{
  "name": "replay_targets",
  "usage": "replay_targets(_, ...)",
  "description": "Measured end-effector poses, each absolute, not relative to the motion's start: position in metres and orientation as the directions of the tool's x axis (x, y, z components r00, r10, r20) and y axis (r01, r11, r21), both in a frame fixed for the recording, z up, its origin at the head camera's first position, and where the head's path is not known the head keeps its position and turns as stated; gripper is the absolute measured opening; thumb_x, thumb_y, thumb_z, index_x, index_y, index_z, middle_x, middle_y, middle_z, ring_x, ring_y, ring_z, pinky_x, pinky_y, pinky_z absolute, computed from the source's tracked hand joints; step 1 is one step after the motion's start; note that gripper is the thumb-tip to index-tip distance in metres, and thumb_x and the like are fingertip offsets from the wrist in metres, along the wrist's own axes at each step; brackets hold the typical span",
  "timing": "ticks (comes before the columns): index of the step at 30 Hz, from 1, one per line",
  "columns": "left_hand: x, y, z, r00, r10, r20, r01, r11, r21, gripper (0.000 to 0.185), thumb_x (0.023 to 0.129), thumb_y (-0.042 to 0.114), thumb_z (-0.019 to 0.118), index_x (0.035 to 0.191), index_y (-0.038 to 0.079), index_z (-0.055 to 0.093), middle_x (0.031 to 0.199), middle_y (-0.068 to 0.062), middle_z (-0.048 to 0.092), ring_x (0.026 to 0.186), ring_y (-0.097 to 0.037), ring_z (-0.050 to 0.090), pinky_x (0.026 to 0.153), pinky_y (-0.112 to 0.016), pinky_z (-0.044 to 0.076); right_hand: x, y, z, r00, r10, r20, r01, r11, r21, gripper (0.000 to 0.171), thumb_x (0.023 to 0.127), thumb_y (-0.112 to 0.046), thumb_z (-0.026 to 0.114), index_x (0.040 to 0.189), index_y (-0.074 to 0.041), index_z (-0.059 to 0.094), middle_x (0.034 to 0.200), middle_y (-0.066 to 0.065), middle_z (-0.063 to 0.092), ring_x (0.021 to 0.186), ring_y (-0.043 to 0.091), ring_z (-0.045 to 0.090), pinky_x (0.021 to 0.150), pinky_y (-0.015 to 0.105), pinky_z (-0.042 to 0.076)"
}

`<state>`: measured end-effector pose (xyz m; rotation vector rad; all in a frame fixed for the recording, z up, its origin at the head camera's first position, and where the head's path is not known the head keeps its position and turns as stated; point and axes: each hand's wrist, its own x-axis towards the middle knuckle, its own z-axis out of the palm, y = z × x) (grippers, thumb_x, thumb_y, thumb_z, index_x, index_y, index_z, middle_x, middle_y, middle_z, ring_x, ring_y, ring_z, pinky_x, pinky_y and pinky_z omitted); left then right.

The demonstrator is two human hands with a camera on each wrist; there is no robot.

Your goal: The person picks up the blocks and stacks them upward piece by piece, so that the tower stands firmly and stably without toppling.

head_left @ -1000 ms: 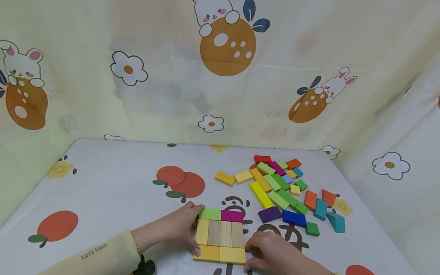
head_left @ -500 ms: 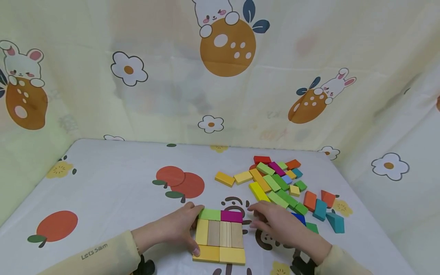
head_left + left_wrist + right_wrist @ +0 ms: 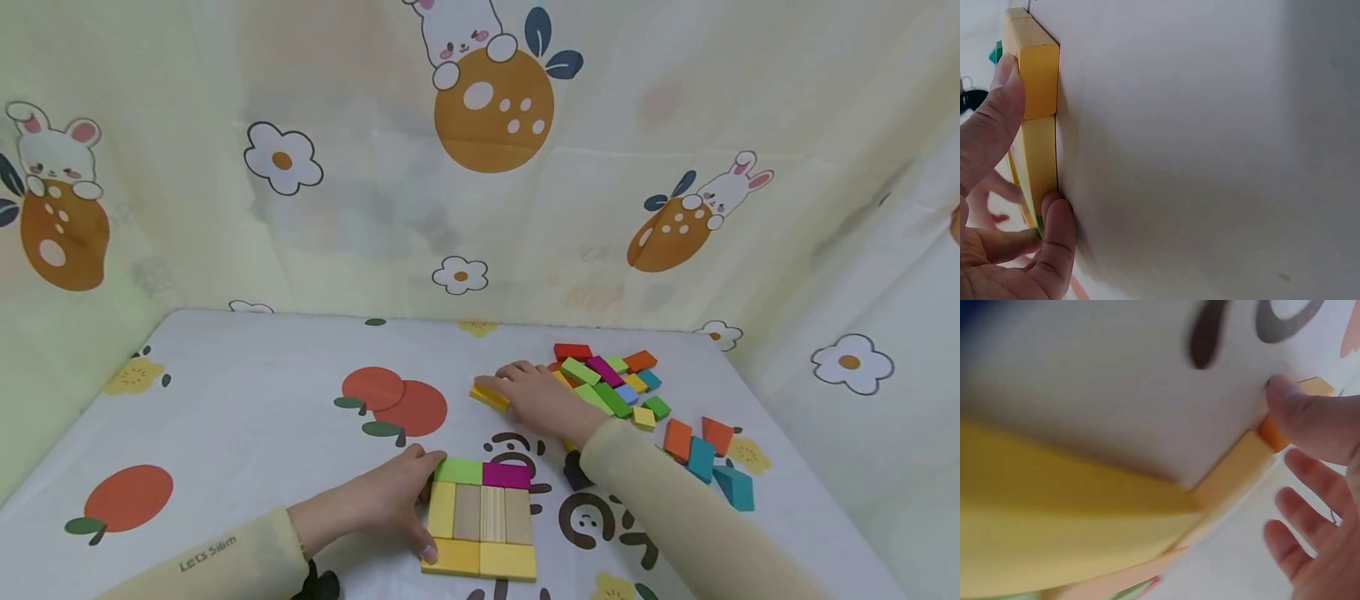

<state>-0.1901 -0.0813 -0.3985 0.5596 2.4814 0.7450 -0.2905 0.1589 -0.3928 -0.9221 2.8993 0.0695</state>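
In the head view a flat rectangle of wooden blocks lies at the front of the table: a light-green block (image 3: 459, 472) and a magenta block (image 3: 506, 475) along the far side, upright plain and pale-yellow strips (image 3: 492, 512) in the middle, yellow blocks (image 3: 507, 562) along the near side. My left hand (image 3: 390, 498) holds its left side; the left wrist view has the thumb on a yellow block (image 3: 1040, 81) and curled fingers farther along. My right hand (image 3: 542, 403) reaches a yellow-orange block (image 3: 487, 397), partly behind the thumb (image 3: 1313, 422) in the right wrist view, fingers spread.
Loose coloured blocks lie at the back right, among them a red block (image 3: 572, 351), a green block (image 3: 613, 401) and a teal triangular block (image 3: 735, 487). My right sleeve (image 3: 675, 500) covers some of them. A printed cloth curtain (image 3: 360, 208) hangs behind the table.
From the right side of the block rectangle, my right hand has moved up and away to the yellow-orange block at the back. My left hand stays where it was.
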Motion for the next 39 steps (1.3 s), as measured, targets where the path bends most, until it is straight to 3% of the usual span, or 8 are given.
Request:
replay_targets(3, -0.191, -0.081, -0.400, -0.798, 0.502, -0.333, 0.236, 0.769, 0.594, 0.109, 0.062, 0.030, 0.100, 0.150, 0.000, 0.044, 0.117, -0.008, 0.054, 0.098, -0.016, 0.052, 0.098, -0.039, 0.056, -0.300, 0.151, -0.394, -0.800, -0.579, -0.159, -0.590, 0.807, 0.032, 0.067, 0.094, -0.016, 0.074, 0.154, -0.023, 0.045, 0.143, 0.008, 0.060, 0.137, 0.032, 0.049, 0.116, 0.054, 0.041)
replay_targets(7, -0.191, -0.082, -0.400, -0.799, 0.501, -0.332, 0.233, 0.767, 0.597, 0.109, 0.061, 0.030, 0.100, 0.150, 0.000, 0.044, 0.117, -0.009, 0.054, 0.098, -0.016, 0.052, 0.098, -0.039, 0.056, -0.305, 0.142, -0.391, -0.806, -0.557, -0.198, -0.570, 0.821, 0.010, 0.061, 0.091, -0.016, 0.078, 0.147, -0.015, 0.053, 0.139, 0.011, 0.063, 0.134, 0.035, 0.050, 0.116, 0.057, 0.039)
replay_targets(15, -0.193, -0.083, -0.402, -0.797, 0.511, -0.324, 0.246, 0.763, 0.598, 0.109, 0.061, 0.032, 0.100, 0.150, 0.001, 0.044, 0.114, -0.007, 0.053, 0.095, -0.014, 0.052, 0.094, -0.035, 0.056, -0.291, 0.140, -0.387, -0.822, -0.537, -0.189, -0.549, 0.835, 0.017, 0.067, 0.079, -0.052, 0.083, 0.130, -0.012, 0.068, 0.127, 0.011, 0.066, 0.123, 0.034, 0.053, 0.109, 0.057, 0.043)
replay_targets(28, -0.191, -0.082, -0.398, -0.796, 0.508, -0.328, 0.245, 0.767, 0.593, 0.108, 0.062, 0.031, 0.100, 0.149, 0.000, 0.045, 0.112, -0.007, 0.054, 0.094, -0.015, 0.052, 0.092, -0.035, 0.056, -0.287, 0.154, -0.395, -0.831, -0.538, -0.140, -0.521, 0.841, -0.143, 0.061, 0.083, -0.046, 0.082, 0.129, -0.008, 0.069, 0.124, 0.012, 0.067, 0.119, 0.033, 0.053, 0.108, 0.059, 0.043)
replay_targets(34, -0.192, -0.083, -0.401, -0.793, 0.514, -0.328, 0.246, 0.762, 0.599, 0.108, 0.062, 0.031, 0.100, 0.150, 0.000, 0.044, 0.112, -0.006, 0.053, 0.094, -0.015, 0.052, 0.090, -0.033, 0.056, -0.281, 0.156, -0.392, -0.841, -0.531, -0.101, -0.516, 0.845, -0.143, 0.060, 0.083, -0.049, 0.081, 0.126, -0.009, 0.069, 0.119, 0.009, 0.068, 0.113, 0.028, 0.054, 0.102, 0.049, 0.048)
replay_targets(39, -0.192, -0.084, -0.400, -0.789, 0.521, -0.325, 0.247, 0.753, 0.609, 0.108, 0.063, 0.031, 0.100, 0.150, 0.000, 0.044, 0.111, -0.006, 0.053, 0.093, -0.014, 0.052, 0.089, -0.032, 0.056, -0.251, 0.154, -0.380, -0.787, -0.616, -0.031, -0.603, 0.779, -0.169, 0.059, 0.083, -0.052, 0.080, 0.123, -0.010, 0.069, 0.115, 0.006, 0.069, 0.110, 0.025, 0.057, 0.098, 0.047, 0.051)
